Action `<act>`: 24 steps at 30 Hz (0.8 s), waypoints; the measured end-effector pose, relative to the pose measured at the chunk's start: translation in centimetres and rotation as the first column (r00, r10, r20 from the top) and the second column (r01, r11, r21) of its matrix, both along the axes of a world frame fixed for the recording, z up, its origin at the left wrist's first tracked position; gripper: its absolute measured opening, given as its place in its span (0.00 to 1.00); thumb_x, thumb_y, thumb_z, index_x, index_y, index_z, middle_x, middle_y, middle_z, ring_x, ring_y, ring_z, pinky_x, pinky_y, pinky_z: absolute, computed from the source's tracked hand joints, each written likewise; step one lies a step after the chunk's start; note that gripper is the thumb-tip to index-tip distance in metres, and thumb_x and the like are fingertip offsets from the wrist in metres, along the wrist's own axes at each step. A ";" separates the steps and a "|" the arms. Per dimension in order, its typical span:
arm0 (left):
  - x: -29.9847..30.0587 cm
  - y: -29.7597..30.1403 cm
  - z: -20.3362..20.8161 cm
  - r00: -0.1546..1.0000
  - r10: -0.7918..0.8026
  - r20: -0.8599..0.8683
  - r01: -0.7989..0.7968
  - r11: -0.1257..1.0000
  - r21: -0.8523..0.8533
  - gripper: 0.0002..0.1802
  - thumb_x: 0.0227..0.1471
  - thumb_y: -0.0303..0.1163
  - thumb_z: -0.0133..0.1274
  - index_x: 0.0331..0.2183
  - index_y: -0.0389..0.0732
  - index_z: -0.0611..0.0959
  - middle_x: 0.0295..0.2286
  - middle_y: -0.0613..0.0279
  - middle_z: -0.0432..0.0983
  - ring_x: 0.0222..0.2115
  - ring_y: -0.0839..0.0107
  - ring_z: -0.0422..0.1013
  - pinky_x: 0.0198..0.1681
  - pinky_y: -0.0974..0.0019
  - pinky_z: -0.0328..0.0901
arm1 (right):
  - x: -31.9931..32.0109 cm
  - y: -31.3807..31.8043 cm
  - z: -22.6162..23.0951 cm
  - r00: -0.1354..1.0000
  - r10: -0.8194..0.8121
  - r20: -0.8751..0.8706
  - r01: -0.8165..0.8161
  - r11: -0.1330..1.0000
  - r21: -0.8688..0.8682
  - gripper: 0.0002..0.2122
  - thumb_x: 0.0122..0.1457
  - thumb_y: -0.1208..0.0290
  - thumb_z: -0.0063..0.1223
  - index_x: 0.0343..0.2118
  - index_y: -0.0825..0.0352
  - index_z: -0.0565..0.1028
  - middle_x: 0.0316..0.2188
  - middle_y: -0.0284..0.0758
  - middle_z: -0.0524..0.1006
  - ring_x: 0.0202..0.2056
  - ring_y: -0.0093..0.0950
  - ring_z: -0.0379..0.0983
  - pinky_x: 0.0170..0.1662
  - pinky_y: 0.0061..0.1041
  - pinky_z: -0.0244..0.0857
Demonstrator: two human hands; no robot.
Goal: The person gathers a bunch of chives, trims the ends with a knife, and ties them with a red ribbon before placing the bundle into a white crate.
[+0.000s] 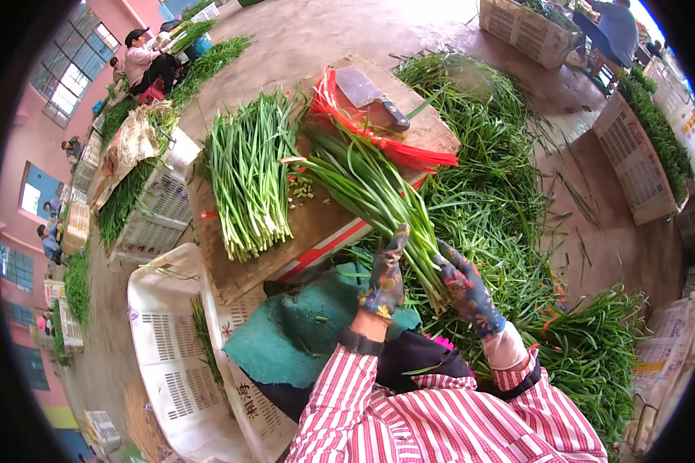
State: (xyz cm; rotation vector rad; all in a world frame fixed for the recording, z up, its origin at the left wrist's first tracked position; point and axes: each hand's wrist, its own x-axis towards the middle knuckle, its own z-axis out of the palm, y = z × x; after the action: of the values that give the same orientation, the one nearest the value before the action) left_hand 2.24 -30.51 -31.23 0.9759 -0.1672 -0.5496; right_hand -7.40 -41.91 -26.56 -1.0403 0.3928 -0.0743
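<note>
A loose bunch of garlic chives slants over the front right edge of a wooden board, its stem ends toward me. My left hand, in a flowered glove, grips the bunch from its left side. From the right, my right hand closes round the lower stems, gloved the same way. Left on the board lies a thick, neat pile of chives with pale stem ends facing me. Behind the held bunch are red strips and a cleaver with a dark handle.
A large heap of loose chives covers the floor along the board's right side. A white plastic crate stands at my left, and a teal cloth covers my lap. Filled crates stand farther off; other people sit in the background.
</note>
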 end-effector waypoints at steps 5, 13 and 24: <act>0.6 0.2 3.1 0.911 -0.163 -0.379 0.061 0.962 -0.267 0.25 0.51 0.43 0.45 0.49 0.40 0.67 0.47 0.58 0.64 0.46 0.69 0.63 0.50 0.65 0.60 | -1.0 0.1 0.0 0.976 0.020 0.217 -0.080 0.959 0.272 0.21 0.58 0.70 0.43 0.53 0.73 0.56 0.42 0.32 0.69 0.41 0.17 0.66 0.44 0.16 0.61; 0.6 0.0 5.6 0.896 -0.338 -0.289 0.136 0.827 -0.546 0.31 0.49 0.41 0.44 0.50 0.31 0.62 0.45 0.48 0.65 0.46 0.57 0.64 0.50 0.53 0.59 | -0.9 -0.7 3.3 0.993 0.112 0.031 -0.106 0.985 -0.139 0.15 0.58 0.67 0.44 0.42 0.74 0.69 0.35 0.31 0.73 0.35 0.17 0.67 0.40 0.16 0.60; 0.7 0.1 5.0 0.922 -0.265 -0.283 0.082 0.846 -0.526 0.26 0.49 0.37 0.44 0.48 0.34 0.65 0.46 0.51 0.65 0.47 0.60 0.63 0.54 0.53 0.55 | -1.8 -0.2 7.2 0.998 0.056 -0.018 -0.032 0.250 -0.968 0.06 0.51 0.71 0.52 0.25 0.68 0.74 0.17 0.33 0.73 0.19 0.25 0.69 0.23 0.23 0.62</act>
State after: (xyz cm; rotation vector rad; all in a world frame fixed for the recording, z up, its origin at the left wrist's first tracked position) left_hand 2.96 -30.37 -26.26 0.3366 -0.0776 -0.7919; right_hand -9.21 -42.06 -19.41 -2.3441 0.2651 -0.3158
